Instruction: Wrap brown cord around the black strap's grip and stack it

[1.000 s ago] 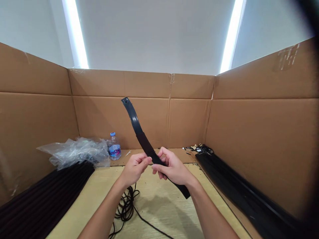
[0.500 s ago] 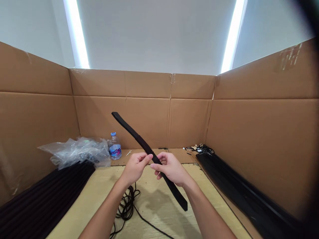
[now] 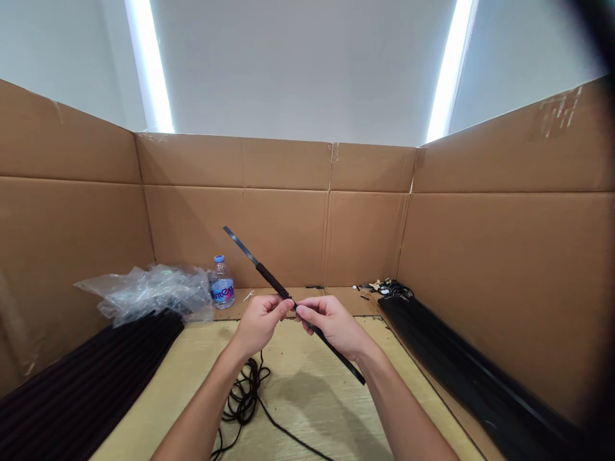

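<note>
A long, thin black strip (image 3: 273, 280) is held up slantwise above the board, its upper end to the left and its lower end to the right. A thicker, matte wrapped section covers part of it just above my fingers. My left hand (image 3: 262, 322) pinches the strip near its middle, at the lower end of that section. Close beside it, my right hand (image 3: 331, 325) is closed on the strip with thumb and fingers. Below the hands, a loosely coiled black cord (image 3: 246, 394) lies on the pale wooden board (image 3: 307, 358).
Long dark strips (image 3: 106, 378) lie at the left, with crumpled clear plastic bags (image 3: 154, 291) behind them. A water bottle (image 3: 223, 285) stands nearby. Black lengths of material (image 3: 461, 365) and small scraps (image 3: 387, 288) line the right side. Cardboard walls (image 3: 240, 224) enclose the board.
The strip has been rotated about its length, from its broad face toward its narrow edge. Both hands keep hold of it, and the right hand has shifted slightly.
</note>
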